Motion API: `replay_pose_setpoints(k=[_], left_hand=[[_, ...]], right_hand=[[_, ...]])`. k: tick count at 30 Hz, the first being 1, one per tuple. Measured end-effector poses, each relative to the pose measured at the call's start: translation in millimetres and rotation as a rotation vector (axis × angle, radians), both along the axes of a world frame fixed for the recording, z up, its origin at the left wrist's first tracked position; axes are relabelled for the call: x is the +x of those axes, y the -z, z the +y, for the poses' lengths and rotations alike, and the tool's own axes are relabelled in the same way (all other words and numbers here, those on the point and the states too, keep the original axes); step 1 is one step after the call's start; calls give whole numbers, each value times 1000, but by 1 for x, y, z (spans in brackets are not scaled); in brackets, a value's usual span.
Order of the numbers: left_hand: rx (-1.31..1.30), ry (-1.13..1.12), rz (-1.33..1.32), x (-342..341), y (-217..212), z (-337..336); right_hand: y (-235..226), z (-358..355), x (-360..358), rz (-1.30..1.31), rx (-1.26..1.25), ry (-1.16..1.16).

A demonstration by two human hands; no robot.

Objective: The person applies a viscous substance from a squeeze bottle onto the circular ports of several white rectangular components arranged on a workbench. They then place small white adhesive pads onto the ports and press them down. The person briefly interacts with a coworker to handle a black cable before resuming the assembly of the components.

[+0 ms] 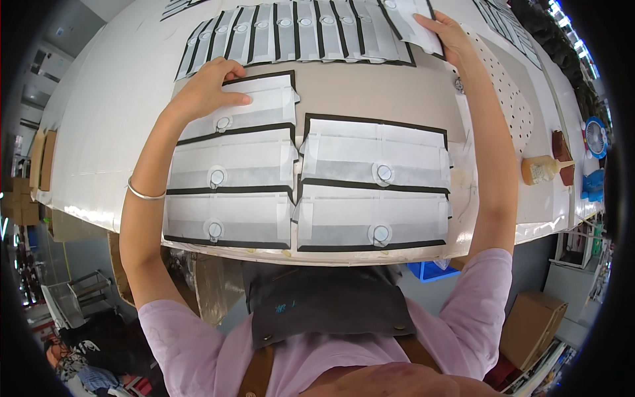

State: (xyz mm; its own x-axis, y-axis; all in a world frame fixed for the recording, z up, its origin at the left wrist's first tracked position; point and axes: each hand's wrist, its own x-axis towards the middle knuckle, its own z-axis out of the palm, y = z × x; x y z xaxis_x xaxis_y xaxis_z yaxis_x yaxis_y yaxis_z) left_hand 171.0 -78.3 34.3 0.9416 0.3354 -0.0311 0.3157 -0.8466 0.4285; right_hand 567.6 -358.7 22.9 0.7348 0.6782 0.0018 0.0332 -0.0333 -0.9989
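My left hand (210, 89) rests on the left edge of a white panel with black edging (268, 99), the farthest of three in the left column. Its thumb lies stretched out across the white face, and its fingers bend near the top edge, apart from the thumb. At the far right, my right hand (450, 38) grips another black-edged white panel (413, 26) by its right side, thumb on top. That panel lies partly over the right end of a row of overlapping panels (284, 36), each with a round clear disc.
Two more panels (374, 155) lie in the right column on the table (99, 145). A perforated white sheet (506, 92), a bottle of amber liquid (539, 170) and a small blue fan (596, 137) are on the right. A blue bin (433, 271) sits below the table edge.
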Motion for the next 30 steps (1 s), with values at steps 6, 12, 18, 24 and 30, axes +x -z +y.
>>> replay_pose_setpoints(k=[6, 12, 18, 24, 30], left_hand=[[51, 5, -112, -3, -5, 5], [-66, -142, -405, -6, -44, -5], [-614, -247, -777, 28, -74, -30], [-1224, -146, -1044, 98, -87, -112], [-473, 131, -677, 91, -40, -111]], right_hand=[[27, 21, 12, -69, -156, 61], [25, 13, 15, -296, -312, -36], [-11, 37, -70, -663, 43, -27], [-64, 39, -149, -215, 288, -287], [-48, 2, -8, -101, 225, -76]])
